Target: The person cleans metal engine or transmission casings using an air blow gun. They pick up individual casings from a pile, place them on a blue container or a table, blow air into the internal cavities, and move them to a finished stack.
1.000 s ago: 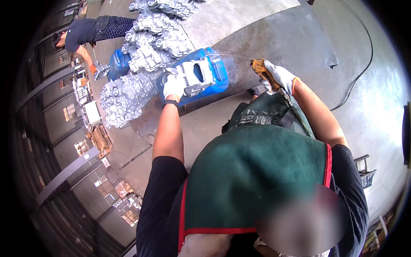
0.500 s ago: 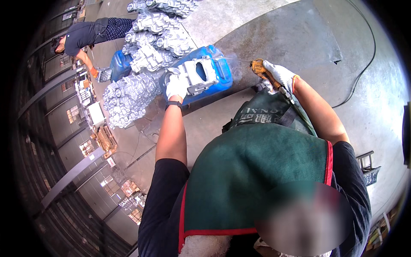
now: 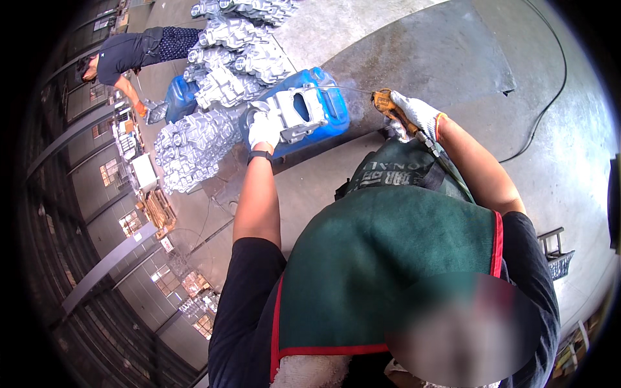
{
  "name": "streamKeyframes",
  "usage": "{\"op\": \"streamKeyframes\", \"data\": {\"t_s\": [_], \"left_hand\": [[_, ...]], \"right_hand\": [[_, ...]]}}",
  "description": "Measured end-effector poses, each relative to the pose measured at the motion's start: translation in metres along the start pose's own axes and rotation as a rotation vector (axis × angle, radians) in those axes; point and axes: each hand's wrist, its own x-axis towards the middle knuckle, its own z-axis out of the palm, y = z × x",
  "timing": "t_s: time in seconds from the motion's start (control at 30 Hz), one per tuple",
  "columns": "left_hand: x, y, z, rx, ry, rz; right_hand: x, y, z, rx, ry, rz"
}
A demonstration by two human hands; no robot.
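My left hand, in a white glove, is closed on the near-left end of a silver-grey metal casting with a large oval opening. The casting rests on a blue plastic drum lying on its side. In my gloved right hand is an orange air blow gun, its grip wrapped by my fingers. A thin, slightly bent nozzle tube runs left from the gun to the casting's far edge. From the gun's lower end a hose trails back beside my green apron.
Rows of similar castings stand left of the drum, more beyond. A dark metal sheet lies ahead. A black cable curves along the right floor. At far left a person bends over another blue drum, holding a casting.
My right hand and the blow gun have shifted slightly left, and the nozzle tube shows more clearly against the casting's far side. My left hand stays on the casting.
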Motion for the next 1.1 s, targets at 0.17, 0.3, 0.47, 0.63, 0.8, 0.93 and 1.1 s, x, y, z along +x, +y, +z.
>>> {"op": "streamKeyframes", "data": {"t_s": [0.17, 0.3, 0.47, 0.63, 0.8, 0.93, 1.1], "left_hand": [[0.002, -0.007, 0.003, 0.001, 0.003, -0.003], [0.019, -0.031, 0.021, 0.053, 0.023, 0.089], [0.004, -0.008, 0.004, 0.028, -0.004, 0.013], [0.01, -0.014, 0.009, 0.034, 0.007, 0.042], [0.006, -0.009, 0.004, 0.008, -0.008, 0.009], [0.006, -0.009, 0.006, 0.005, 0.005, 0.013], [0.003, -0.003, 0.002, -0.005, 0.0, -0.001]], "right_hand": [[-0.016, -0.007, 0.002, -0.032, -0.012, -0.1], [-0.023, -0.01, 0.01, -0.074, 0.019, -0.066], [-0.027, -0.009, 0.009, -0.069, -0.007, -0.074], [-0.023, -0.009, 0.011, -0.128, -0.013, -0.062], [-0.025, -0.008, 0.007, -0.124, 0.035, -0.08], [-0.035, -0.003, 0.017, -0.094, 0.002, -0.032], [-0.032, -0.001, 0.009, -0.235, 0.152, -0.135]]}}
